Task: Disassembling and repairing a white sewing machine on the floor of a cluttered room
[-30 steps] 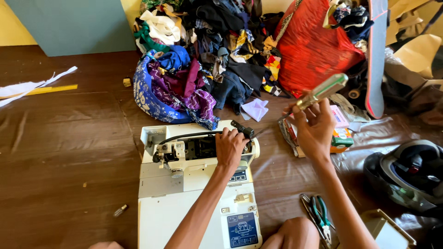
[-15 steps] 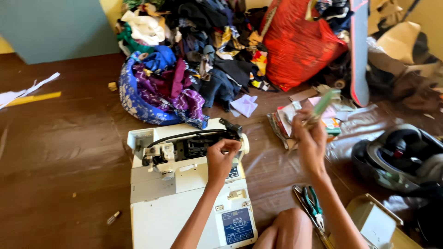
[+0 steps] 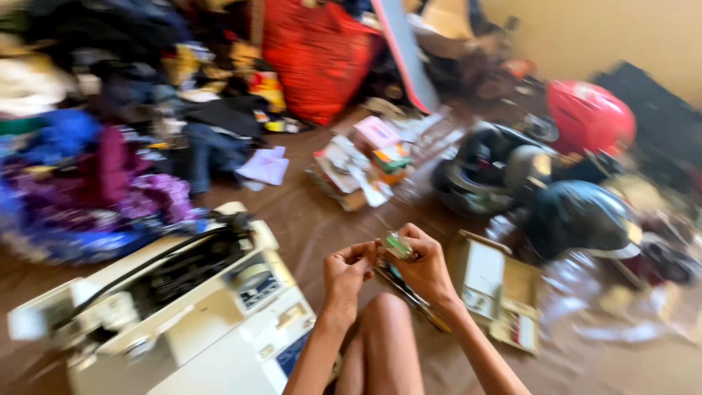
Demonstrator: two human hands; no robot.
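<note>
Both hands are held together above my knee (image 3: 384,322). My right hand (image 3: 424,269) grips a small green and clear tool (image 3: 397,244) by its handle. My left hand (image 3: 346,271) pinches at the tip of the same tool, fingers closed on it. A white sewing machine (image 3: 183,314) with its top cover off lies on the brown floor at lower left, apart from both hands. The picture is blurred by motion.
Pliers and other hand tools (image 3: 413,296) lie on the floor under my hands. An open cardboard box (image 3: 497,289) sits to the right. Helmets, one dark (image 3: 581,216) and one red (image 3: 589,117), stand at right. A heap of clothes (image 3: 110,146) and a red bag (image 3: 314,58) fill the back.
My left hand left the sewing machine and joined my right hand at the tool. The right hand lowered the tool toward my knee. The view swung to the right.
</note>
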